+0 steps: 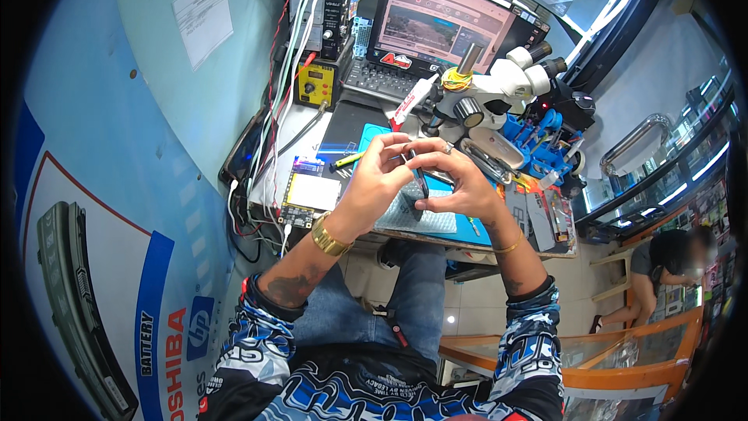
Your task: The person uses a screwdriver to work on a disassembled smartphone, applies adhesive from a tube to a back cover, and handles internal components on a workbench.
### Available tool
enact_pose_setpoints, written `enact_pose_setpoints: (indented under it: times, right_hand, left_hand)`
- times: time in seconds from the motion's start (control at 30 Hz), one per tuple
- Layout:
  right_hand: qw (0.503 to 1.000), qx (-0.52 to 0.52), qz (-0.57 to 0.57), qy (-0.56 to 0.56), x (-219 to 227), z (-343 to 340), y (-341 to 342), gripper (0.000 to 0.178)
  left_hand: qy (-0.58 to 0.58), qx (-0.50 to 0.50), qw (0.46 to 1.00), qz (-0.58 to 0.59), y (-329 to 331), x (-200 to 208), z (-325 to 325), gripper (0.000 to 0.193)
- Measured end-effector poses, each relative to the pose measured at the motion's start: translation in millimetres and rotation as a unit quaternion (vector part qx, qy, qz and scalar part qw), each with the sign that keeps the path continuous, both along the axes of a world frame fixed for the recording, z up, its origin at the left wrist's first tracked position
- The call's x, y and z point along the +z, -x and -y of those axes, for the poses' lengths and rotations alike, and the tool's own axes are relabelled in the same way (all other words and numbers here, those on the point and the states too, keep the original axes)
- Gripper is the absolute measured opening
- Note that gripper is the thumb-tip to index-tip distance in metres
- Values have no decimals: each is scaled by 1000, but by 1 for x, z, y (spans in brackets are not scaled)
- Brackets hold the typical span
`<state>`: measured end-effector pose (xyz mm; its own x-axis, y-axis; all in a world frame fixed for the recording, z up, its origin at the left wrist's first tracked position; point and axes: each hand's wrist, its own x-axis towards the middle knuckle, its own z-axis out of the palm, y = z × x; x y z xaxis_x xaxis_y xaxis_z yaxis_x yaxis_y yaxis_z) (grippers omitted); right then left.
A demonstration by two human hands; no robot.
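Above the workbench, a thin dark phone (421, 184) is held nearly edge-on between my two hands. My left hand (378, 179) is closed on its near left side, with thumb and fingertips pinching close to the upper end. On the other side, my right hand (461, 182) grips it with the fingers over the top and the thumb at the lower edge. Most of the phone's faces are hidden by my fingers and the steep angle. Below it lies a greyish bubble-wrap sheet (438, 223) on a blue work mat (477, 235).
A stereo microscope (499, 90) and a white-and-red tube (415, 101) stand behind my hands. To the left are a circuit board (300, 215), cables and a yellow-fronted station (315, 84). A monitor (436, 19) is at the back, a blue tool holder (545, 144) right. Another person (662, 269) bends far right.
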<state>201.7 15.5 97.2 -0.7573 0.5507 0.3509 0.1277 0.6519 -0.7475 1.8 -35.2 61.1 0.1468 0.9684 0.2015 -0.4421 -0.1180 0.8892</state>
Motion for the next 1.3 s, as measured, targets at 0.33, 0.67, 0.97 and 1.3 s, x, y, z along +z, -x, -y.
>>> enact_pose_setpoints:
  times: [0.33, 0.67, 0.97, 1.3]
  right_hand:
    - [999, 14, 27, -44, 11, -4, -11, 61]
    - [999, 6, 32, -24, 19, -5, -27, 64]
    - [999, 16, 31, 21, 19, -7, -30, 60]
    - [999, 1, 42, 22, 22, -5, -32, 60]
  left_hand:
    - [-220, 103, 948, -204, -11, -55, 13, 93]
    - [-321, 193, 891, -255, -33, -54, -6, 83]
    - [-327, 174, 887, -277, -27, -49, -10, 90]
    - [-314, 157, 898, -267, -26, -51, -10, 91]
